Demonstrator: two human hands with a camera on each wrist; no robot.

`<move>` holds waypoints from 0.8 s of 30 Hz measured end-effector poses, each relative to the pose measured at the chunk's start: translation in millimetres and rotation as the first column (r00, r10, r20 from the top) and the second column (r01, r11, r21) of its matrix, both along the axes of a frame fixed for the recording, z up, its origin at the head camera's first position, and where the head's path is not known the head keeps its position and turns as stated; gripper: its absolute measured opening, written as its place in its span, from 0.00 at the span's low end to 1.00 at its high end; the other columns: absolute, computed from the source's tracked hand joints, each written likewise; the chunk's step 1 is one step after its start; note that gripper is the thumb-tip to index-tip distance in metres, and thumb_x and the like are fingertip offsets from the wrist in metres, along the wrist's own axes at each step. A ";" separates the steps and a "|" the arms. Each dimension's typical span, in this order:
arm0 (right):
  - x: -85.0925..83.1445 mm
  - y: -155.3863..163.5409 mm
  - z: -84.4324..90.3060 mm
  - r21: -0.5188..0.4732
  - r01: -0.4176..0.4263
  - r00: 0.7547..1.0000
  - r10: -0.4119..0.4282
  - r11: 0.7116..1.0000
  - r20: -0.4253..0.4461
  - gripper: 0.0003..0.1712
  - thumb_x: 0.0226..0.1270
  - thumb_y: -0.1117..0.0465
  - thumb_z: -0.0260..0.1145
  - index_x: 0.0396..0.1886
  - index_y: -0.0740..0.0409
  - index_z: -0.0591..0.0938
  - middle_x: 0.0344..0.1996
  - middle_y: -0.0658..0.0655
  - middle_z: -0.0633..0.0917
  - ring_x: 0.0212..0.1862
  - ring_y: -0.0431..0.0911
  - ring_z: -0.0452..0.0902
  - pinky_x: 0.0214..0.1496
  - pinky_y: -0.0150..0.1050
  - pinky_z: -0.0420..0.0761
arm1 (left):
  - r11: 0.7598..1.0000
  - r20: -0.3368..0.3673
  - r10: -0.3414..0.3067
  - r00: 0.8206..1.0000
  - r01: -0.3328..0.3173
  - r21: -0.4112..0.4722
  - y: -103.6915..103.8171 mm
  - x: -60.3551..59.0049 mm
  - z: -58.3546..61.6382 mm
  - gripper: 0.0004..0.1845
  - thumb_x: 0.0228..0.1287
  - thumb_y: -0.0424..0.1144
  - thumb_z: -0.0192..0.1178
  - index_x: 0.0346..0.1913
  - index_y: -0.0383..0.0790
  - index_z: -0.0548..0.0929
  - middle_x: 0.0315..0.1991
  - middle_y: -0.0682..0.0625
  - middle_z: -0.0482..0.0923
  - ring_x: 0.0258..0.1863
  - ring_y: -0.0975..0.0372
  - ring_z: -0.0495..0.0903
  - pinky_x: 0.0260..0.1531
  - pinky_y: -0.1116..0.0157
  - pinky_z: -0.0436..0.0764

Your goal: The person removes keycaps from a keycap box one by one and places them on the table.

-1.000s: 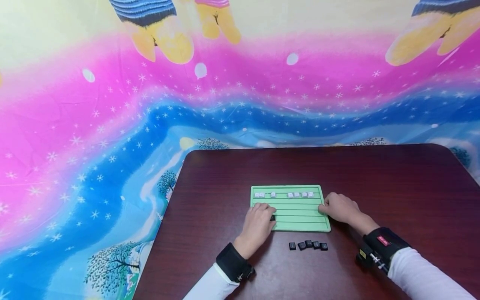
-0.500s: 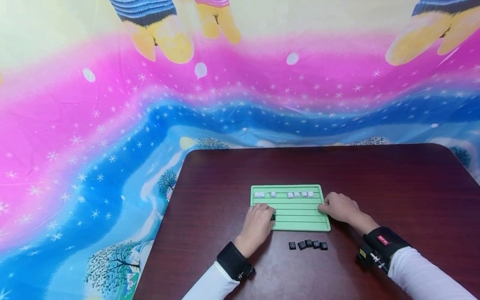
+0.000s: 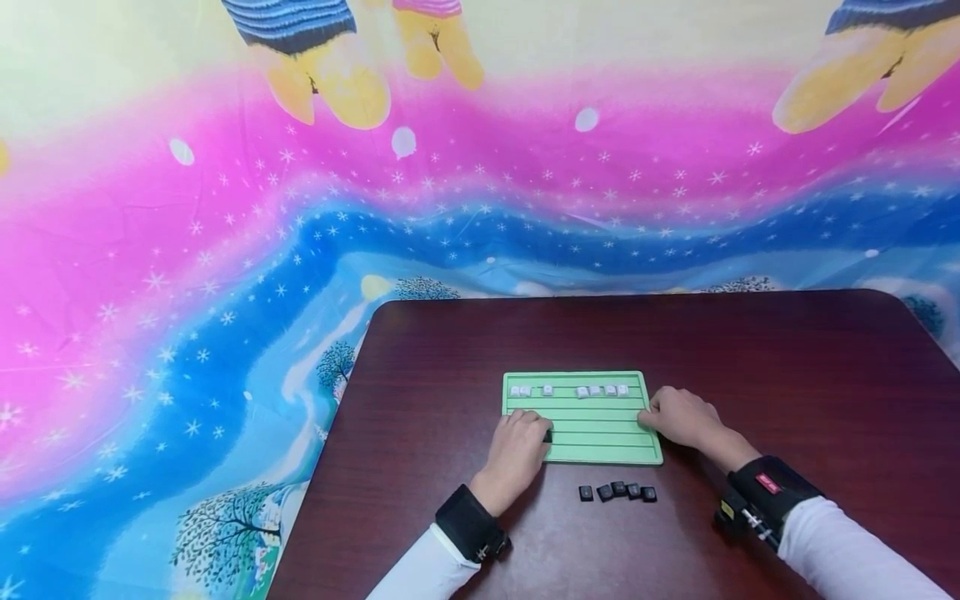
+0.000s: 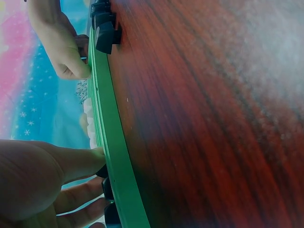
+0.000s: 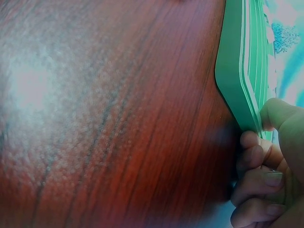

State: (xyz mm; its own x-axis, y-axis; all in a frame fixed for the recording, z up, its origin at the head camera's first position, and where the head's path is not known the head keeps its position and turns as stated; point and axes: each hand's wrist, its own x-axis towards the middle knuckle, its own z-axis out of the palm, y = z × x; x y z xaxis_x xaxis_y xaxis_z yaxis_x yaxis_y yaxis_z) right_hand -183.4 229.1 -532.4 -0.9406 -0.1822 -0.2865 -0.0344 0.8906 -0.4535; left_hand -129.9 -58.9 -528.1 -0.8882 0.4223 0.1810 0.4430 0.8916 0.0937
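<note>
1. Tray [image 3: 592, 425] lies on table [image 3: 442, 350].
2. Keycap row [image 3: 582, 392] sits in its far part (with gaps).
3. Loose keycaps [image 3: 618, 489] lie nearer, outside it.
4. Left hand [image 3: 516, 446] is at left, right hand [image 3: 684, 415] at right.

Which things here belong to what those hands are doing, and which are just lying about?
Seemingly part of the job:
Green tray, its edge gripped by the right hand
White keycaps, in the tray's far row
Black keycaps, five in front of the tray, more at the left hand

Just surroundings:
Wood-grain table
Snowflake-patterned backdrop
Black wristbands
</note>
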 end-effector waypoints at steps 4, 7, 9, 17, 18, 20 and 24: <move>0.6 0.0 0.1 0.002 0.004 1.000 -0.004 1.000 -0.002 0.25 0.66 0.52 0.63 0.10 0.48 0.66 0.11 0.45 0.61 0.16 0.41 0.58 0.22 0.33 0.53 | 1.000 -0.009 0.001 1.000 0.000 0.002 0.2 -0.8 -1.5 0.09 0.60 0.42 0.72 0.43 0.52 0.88 0.41 0.58 0.87 0.41 0.62 0.81 0.36 0.67 0.74; 0.7 0.0 0.1 0.005 0.006 1.000 -0.006 1.000 -0.002 0.25 0.66 0.52 0.63 0.10 0.48 0.67 0.11 0.45 0.61 0.16 0.41 0.58 0.22 0.33 0.54 | 1.000 -0.016 0.000 1.000 0.000 0.005 0.3 -0.9 -2.1 0.09 0.59 0.42 0.72 0.43 0.52 0.88 0.40 0.58 0.87 0.40 0.62 0.81 0.36 0.68 0.73; 0.7 0.1 0.2 0.003 0.006 1.000 -0.006 1.000 -0.002 0.25 0.66 0.52 0.63 0.10 0.48 0.66 0.11 0.45 0.61 0.16 0.41 0.57 0.22 0.33 0.53 | 1.000 -0.026 -0.001 1.000 0.002 0.011 0.3 -0.8 -2.0 0.08 0.59 0.41 0.72 0.42 0.52 0.89 0.40 0.58 0.87 0.39 0.62 0.81 0.35 0.68 0.74; 0.9 1.1 0.7 -0.008 -0.009 1.000 0.009 1.000 -0.007 0.24 0.64 0.53 0.61 0.10 0.47 0.65 0.11 0.44 0.59 0.16 0.40 0.54 0.22 0.33 0.51 | 1.000 -0.072 -0.002 0.997 0.003 0.015 0.8 -0.9 -1.4 0.07 0.57 0.40 0.72 0.39 0.52 0.89 0.37 0.58 0.87 0.37 0.62 0.82 0.32 0.68 0.74; 0.8 1.2 0.6 -0.008 -0.010 1.000 0.010 1.000 -0.009 0.24 0.64 0.53 0.61 0.10 0.47 0.65 0.11 0.44 0.59 0.16 0.40 0.54 0.22 0.33 0.51 | 1.000 -0.069 -0.001 0.998 0.002 0.013 0.8 -1.0 -1.3 0.06 0.57 0.40 0.72 0.39 0.52 0.89 0.37 0.58 0.87 0.37 0.62 0.81 0.32 0.68 0.73; 0.7 1.1 0.3 -0.007 -0.011 1.000 0.011 1.000 -0.012 0.24 0.64 0.53 0.61 0.10 0.47 0.65 0.11 0.44 0.59 0.16 0.40 0.54 0.22 0.33 0.52 | 1.000 -0.062 0.000 0.998 0.001 0.012 0.7 -0.9 -1.1 0.06 0.58 0.40 0.72 0.38 0.52 0.89 0.37 0.58 0.87 0.37 0.62 0.81 0.32 0.68 0.73; 0.5 1.3 -0.5 -0.004 -0.014 1.000 0.014 1.000 -0.014 0.24 0.64 0.52 0.62 0.10 0.47 0.65 0.11 0.44 0.59 0.16 0.40 0.54 0.21 0.33 0.52 | 1.000 -0.051 0.000 0.999 0.001 0.012 0.4 -1.2 -1.4 0.05 0.59 0.40 0.72 0.38 0.52 0.89 0.37 0.58 0.87 0.37 0.62 0.81 0.31 0.68 0.73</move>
